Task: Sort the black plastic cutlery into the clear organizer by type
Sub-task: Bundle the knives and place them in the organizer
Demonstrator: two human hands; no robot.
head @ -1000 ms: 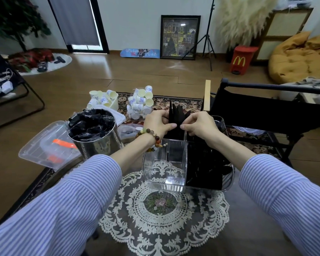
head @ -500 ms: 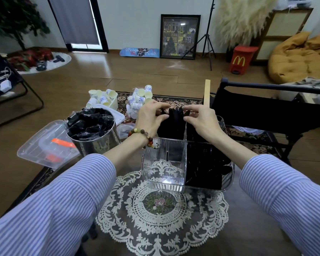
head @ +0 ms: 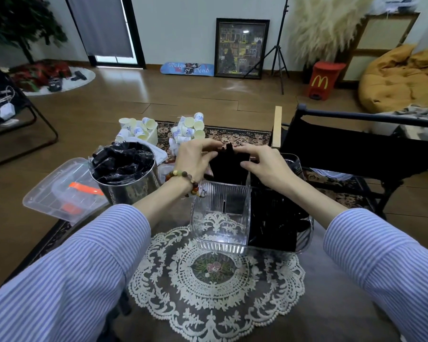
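- While the cutlery bundle [head: 229, 164] was standing taller a second ago, both hands are now pushing it down into the clear organizer's [head: 221, 225] far-left compartment; this batch is probably nearly seated.
- The left hand [head: 195, 157] and right hand [head: 262, 162] are pinching the bundle's top between curled fingers.
- The near-left compartment is sitting empty; the right side is holding black pieces.
- A steel bucket [head: 127, 178] of wrapped cutlery is waiting on the surface, near a lace doily [head: 215, 280]; beyond, wooden floor [head: 158, 99].

I see a yellow McDonald's "M" on the red bin [head: 324, 79]. The blue skateboard [head: 187, 69] by the wall says "Reign of Dead".
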